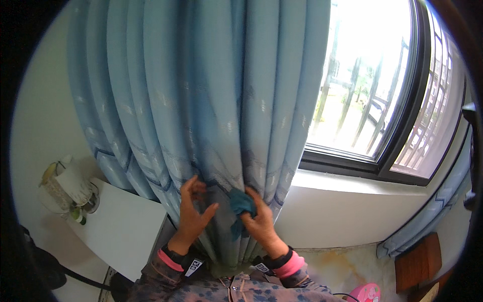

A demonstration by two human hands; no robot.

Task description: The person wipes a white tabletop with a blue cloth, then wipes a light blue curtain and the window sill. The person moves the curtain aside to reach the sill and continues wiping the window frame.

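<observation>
A light blue curtain (211,94) with darker zigzag bands hangs in deep folds straight before me. My right hand (260,219) grips a crumpled teal cloth (241,204) against the lower folds. To its left, my left hand (194,209) is raised at the fabric with thumb and fingers apart and nothing between them. Its fingertips are slightly blurred, and whether they touch the curtain is hard to tell. Both wrists wear dark bands with small printed tags.
A white tabletop (120,222) at left carries a whitish container (73,185) and small items. At right are a dark-framed window (396,158) with bars outside, a white sill (339,183), another blue curtain (419,222), a wooden piece of furniture (417,262) and a pink object (364,293) on the floor.
</observation>
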